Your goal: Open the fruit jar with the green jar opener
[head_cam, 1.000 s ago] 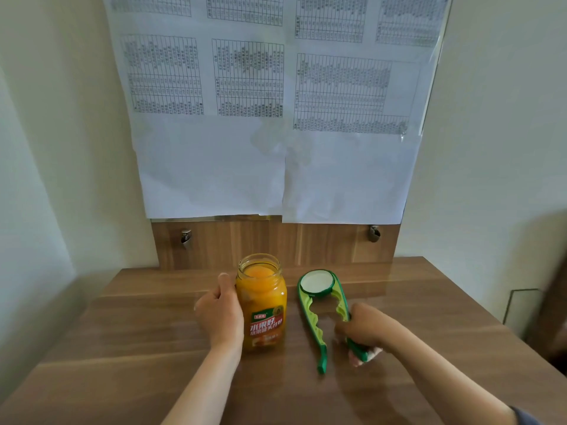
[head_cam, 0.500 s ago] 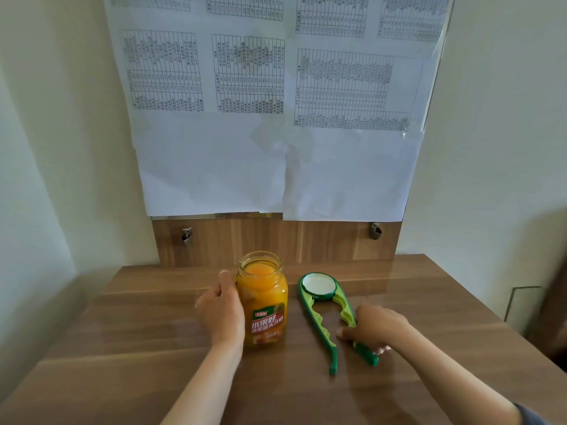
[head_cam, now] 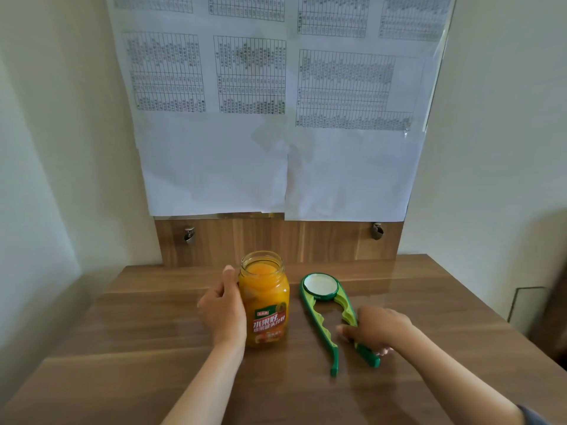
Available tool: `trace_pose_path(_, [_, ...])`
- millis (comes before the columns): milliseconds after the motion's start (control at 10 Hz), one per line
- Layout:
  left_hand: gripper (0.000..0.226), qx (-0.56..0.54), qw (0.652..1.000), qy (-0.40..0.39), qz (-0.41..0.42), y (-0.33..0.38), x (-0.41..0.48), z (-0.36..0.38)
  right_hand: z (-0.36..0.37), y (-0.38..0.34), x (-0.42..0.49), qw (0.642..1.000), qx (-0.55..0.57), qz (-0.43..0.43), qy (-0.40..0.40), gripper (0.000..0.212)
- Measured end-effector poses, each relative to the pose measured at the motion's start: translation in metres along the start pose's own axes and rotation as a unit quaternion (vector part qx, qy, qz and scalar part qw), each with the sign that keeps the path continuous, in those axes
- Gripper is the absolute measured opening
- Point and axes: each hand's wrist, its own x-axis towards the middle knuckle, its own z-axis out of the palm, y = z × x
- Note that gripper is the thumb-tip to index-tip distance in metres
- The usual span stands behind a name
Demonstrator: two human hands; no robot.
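Observation:
A glass fruit jar (head_cam: 264, 305) with orange fruit and a red-and-green label stands upright on the wooden table (head_cam: 153, 348), its mouth uncovered. My left hand (head_cam: 222, 311) wraps its left side. The green jar opener (head_cam: 328, 329) lies flat to the right of the jar, its two arms spread, with the white lid (head_cam: 320, 284) caught in its round head. My right hand (head_cam: 372, 331) rests on the opener's right arm, fingers curled over it near the handle end.
Large printed paper sheets (head_cam: 276, 118) hang on the wall above a wooden back panel (head_cam: 276, 240) with two metal fittings. The table's right edge (head_cam: 491, 311) falls off toward a dark object at the far right.
The opener's arms have spread wider and its right arm has slid right under my right hand. The jar and my left hand stay put.

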Motion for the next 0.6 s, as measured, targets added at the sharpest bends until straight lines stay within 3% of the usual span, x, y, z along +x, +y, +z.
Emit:
trace_pose_path(300, [0.056,0.003,0.999,-0.021,0.027,0.002,0.004,-0.003,-0.005,-0.002,-0.001,0.999,0.021,0.000,0.046,0.057])
trace_pose_path(600, [0.050,-0.018,0.997,-0.067,0.032,0.000,0.016,-0.010,-0.014,-0.013,-0.004,0.981,0.097,-0.008,0.166,0.050])
